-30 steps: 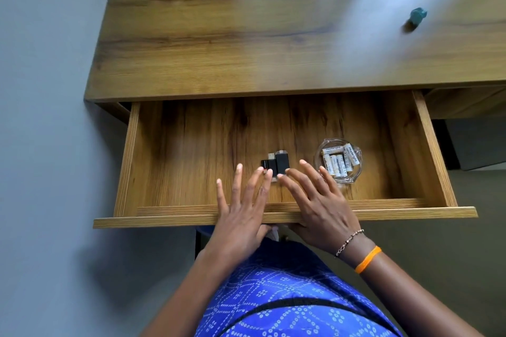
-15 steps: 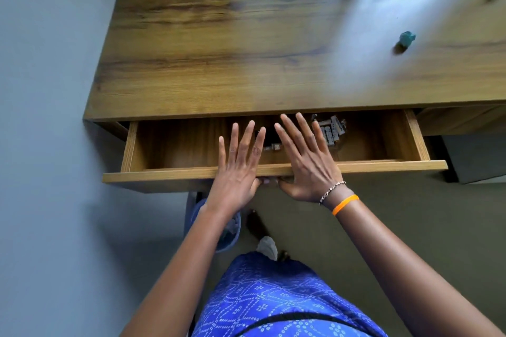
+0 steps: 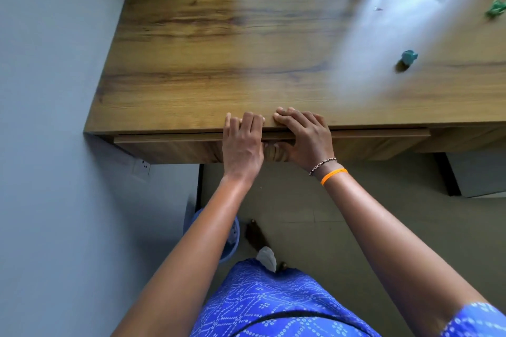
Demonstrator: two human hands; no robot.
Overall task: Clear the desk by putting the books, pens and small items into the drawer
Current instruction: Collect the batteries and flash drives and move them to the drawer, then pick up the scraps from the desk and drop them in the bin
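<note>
The drawer (image 3: 169, 137) sits nearly flush under the counter (image 3: 219, 49), only a thin strip of its front edge showing beneath both hands. The left hand (image 3: 242, 142) presses its front, fingers bent over the counter's edge and holding nothing; just to its right, the right hand (image 3: 304, 135) does likewise. Well beyond the right hand, a small teal item (image 3: 409, 57) and a green item (image 3: 496, 9) lie on the counter.

A single head-worn camera looked steeply down from close above, facing the brown wood-grain tabletop (image 3: 246, 49) at far, with the grey tiled floor (image 3: 328, 213) nearest.
</note>
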